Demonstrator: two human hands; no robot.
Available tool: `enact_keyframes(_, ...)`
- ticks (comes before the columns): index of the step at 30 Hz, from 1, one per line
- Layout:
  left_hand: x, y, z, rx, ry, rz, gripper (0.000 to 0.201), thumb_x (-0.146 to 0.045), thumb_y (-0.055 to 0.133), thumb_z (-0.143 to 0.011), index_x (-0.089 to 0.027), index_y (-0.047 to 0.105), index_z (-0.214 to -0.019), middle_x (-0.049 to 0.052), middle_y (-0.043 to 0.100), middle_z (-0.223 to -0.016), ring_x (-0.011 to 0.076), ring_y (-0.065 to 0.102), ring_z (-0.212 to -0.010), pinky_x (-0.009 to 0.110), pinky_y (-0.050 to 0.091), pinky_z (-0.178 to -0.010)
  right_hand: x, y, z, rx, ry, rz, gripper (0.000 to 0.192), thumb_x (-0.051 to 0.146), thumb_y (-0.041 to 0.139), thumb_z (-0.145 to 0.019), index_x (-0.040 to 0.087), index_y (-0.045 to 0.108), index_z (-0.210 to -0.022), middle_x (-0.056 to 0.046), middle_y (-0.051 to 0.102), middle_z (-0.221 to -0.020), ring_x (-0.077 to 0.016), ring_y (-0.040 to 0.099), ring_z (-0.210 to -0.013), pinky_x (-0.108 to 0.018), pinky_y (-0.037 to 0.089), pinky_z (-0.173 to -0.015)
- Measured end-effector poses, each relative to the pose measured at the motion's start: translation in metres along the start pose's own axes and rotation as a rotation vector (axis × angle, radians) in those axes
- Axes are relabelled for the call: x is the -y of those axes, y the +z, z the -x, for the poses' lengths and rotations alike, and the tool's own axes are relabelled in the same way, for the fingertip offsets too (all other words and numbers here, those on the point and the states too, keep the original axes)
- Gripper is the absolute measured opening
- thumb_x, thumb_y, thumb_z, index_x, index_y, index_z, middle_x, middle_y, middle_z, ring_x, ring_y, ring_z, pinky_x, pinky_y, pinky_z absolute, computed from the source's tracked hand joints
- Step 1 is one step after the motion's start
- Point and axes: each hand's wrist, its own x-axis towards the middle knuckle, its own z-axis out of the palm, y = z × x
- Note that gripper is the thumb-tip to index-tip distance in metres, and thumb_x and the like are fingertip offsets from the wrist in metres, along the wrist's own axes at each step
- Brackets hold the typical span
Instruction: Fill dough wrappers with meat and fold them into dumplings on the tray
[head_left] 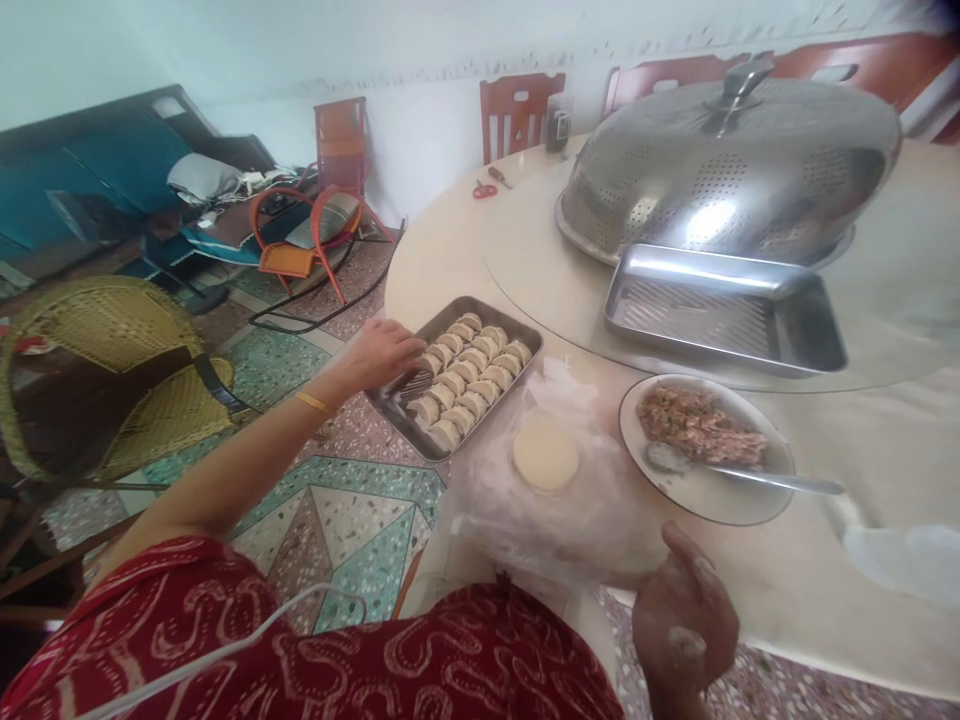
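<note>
My left hand point(384, 352) reaches over the left side of a metal tray point(397, 425), fingers bent down and pressed together beside the dumplings point(469, 375). What is under its fingertips is hidden. Several pale folded dumplings stand in rows in that tray, with a bit of bare ridged bottom near the hand. A round dough wrapper point(546, 455) lies flat on a floured plastic sheet point(495, 500). To the right, a plate point(720, 505) bears minced meat filling point(697, 425) and a metal spoon point(780, 480). My right hand point(686, 615), dusted with flour, hangs at the table edge, thumb apart, holding nothing visible.
A second metal tray point(724, 310) stands on the glass turntable before a large perforated metal cover point(727, 170). Red scissors point(485, 189) and a dark jar point(558, 130) lie farther back. Left of the table are a wicker chair point(112, 330) and a rocking chair point(322, 235).
</note>
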Motion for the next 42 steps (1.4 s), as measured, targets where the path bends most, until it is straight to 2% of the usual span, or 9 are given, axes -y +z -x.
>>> enact_keyframes(2, -0.013, -0.020, 0.000, -0.053, -0.041, 0.021, 0.023, -0.030, 0.050, -0.095, -0.018, 0.068, -0.088, 0.006, 0.072, -0.090, 0.0232, 0.057, -0.086, 0.039, 0.033, -0.076, -0.002, 0.001, -0.004, 0.018, -0.087, 0.033, 0.047, 0.037, 0.039, -0.091, 0.024, 0.054, -0.134, -0.015, 0.065, -0.113, -0.0351, 0.062, -0.109, -0.067, 0.048, -0.085)
enact_keyframes(4, -0.037, -0.041, -0.004, -0.128, -0.043, 0.111, 0.023, -0.029, 0.049, -0.096, -0.018, 0.067, -0.087, 0.004, 0.072, -0.090, 0.0203, 0.058, -0.085, 0.038, 0.034, -0.078, -0.002, -0.001, -0.009, 0.057, -0.130, 0.083, 0.046, 0.036, 0.038, -0.093, 0.025, 0.052, -0.135, -0.015, 0.064, -0.114, -0.0349, 0.063, -0.108, -0.065, 0.052, -0.082)
enact_keyframes(7, -0.089, -0.064, -0.017, -0.088, 0.130, 0.321, 0.022, -0.028, 0.047, -0.097, -0.019, 0.067, -0.097, 0.005, 0.071, -0.097, 0.0192, 0.059, -0.091, 0.036, 0.036, -0.081, 0.001, -0.004, -0.016, 0.156, -0.144, 0.162, 0.040, 0.032, 0.044, -0.091, 0.025, 0.055, -0.129, -0.013, 0.065, -0.116, -0.0329, 0.063, -0.109, -0.060, 0.056, -0.082)
enact_keyframes(10, -0.142, -0.067, -0.033, 0.070, 0.319, 0.427, 0.019, -0.030, 0.054, -0.094, -0.019, 0.067, -0.101, 0.006, 0.070, -0.101, 0.0211, 0.058, -0.094, 0.035, 0.037, -0.083, 0.006, -0.002, -0.021, 0.250, -0.251, 0.257, 0.036, 0.023, 0.048, -0.088, 0.023, 0.059, -0.122, -0.012, 0.063, -0.121, -0.0298, 0.061, -0.111, -0.056, 0.055, -0.088)
enact_keyframes(12, -0.168, -0.062, -0.043, 0.128, 0.359, 0.438, 0.020, -0.034, 0.062, -0.089, -0.017, 0.067, -0.100, 0.008, 0.069, -0.097, 0.0229, 0.057, -0.092, 0.035, 0.037, -0.081, 0.009, 0.001, -0.024, 0.303, -0.285, 0.328, 0.034, 0.017, 0.050, -0.085, 0.024, 0.060, -0.117, -0.012, 0.062, -0.122, -0.0281, 0.059, -0.114, -0.053, 0.054, -0.091)
enact_keyframes(14, -0.185, -0.054, -0.051, 0.159, 0.365, 0.436, 0.017, -0.031, 0.066, -0.087, -0.016, 0.066, -0.096, 0.008, 0.069, -0.094, 0.0228, 0.057, -0.090, 0.034, 0.037, -0.078, 0.011, 0.005, -0.027, 0.323, -0.302, 0.368, 0.032, 0.014, 0.051, -0.084, 0.025, 0.061, -0.113, -0.011, 0.062, -0.122, -0.0271, 0.059, -0.114, -0.051, 0.054, -0.091)
enact_keyframes(19, -0.199, -0.042, -0.059, 0.152, 0.310, 0.428, 0.017, -0.030, 0.071, -0.081, -0.017, 0.066, -0.089, 0.007, 0.067, -0.090, 0.0221, 0.056, -0.085, 0.033, 0.033, -0.072, 0.012, 0.009, -0.029, 0.320, -0.284, 0.354, 0.031, 0.013, 0.052, -0.084, 0.026, 0.061, -0.110, -0.011, 0.063, -0.120, -0.0266, 0.059, -0.112, -0.050, 0.055, -0.090)
enact_keyframes(28, -0.215, -0.042, -0.057, 0.180, 0.202, 0.366, 0.018, -0.031, 0.070, -0.079, -0.016, 0.069, -0.089, 0.009, 0.068, -0.090, 0.0257, 0.058, -0.087, 0.036, 0.033, -0.072, 0.012, 0.010, -0.030, 0.328, -0.273, 0.316, 0.030, 0.012, 0.052, -0.083, 0.025, 0.062, -0.109, -0.011, 0.063, -0.118, -0.0261, 0.059, -0.111, -0.050, 0.055, -0.090)
enact_keyframes(42, -0.214, -0.033, -0.055, 0.143, 0.186, 0.504, 0.016, -0.025, 0.057, -0.083, -0.017, 0.069, -0.076, 0.008, 0.065, -0.080, 0.0219, 0.054, -0.082, 0.035, 0.034, -0.072, 0.017, 0.011, -0.035, 0.398, -0.173, 0.326, 0.023, 0.018, 0.051, -0.086, 0.022, 0.066, -0.103, -0.012, 0.065, -0.118, -0.0263, 0.057, -0.112, -0.050, 0.052, -0.094)
